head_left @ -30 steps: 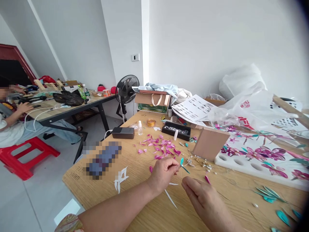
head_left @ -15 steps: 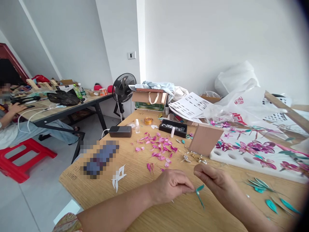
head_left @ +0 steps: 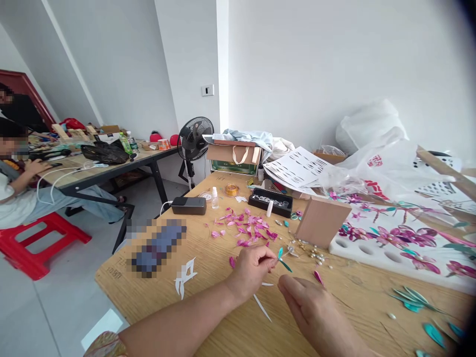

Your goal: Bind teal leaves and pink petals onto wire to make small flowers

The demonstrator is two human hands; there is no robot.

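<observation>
My left hand (head_left: 255, 270) is closed in a pinch on a small sprig of teal leaves (head_left: 285, 265); one leaf points up and another slants down to the right. Just below and to the right, my right hand (head_left: 310, 302) has its fingers pressed together, and whatever they may hold is hidden. The two hands are apart. Under them on the wooden table lies a thin white strip (head_left: 262, 307). A single magenta petal (head_left: 318, 277) rests beyond my right hand, and many pink petals (head_left: 249, 225) are scattered beyond my left.
Teal leaves (head_left: 411, 297) and a pearl (head_left: 391, 316) lie at the right. A white foam block (head_left: 366, 258) bears magenta flowers, beside an upright wooden board (head_left: 323, 220). Further back are a black tray (head_left: 256, 201) and power bank (head_left: 189, 205). White paper cutouts (head_left: 186, 277) lie left. People sit at another table.
Both hands have moved left; my left hand has lifted the teal sprig away, and my right hand is lower. The view has shifted slightly, showing the magenta petal and white strip more fully.
</observation>
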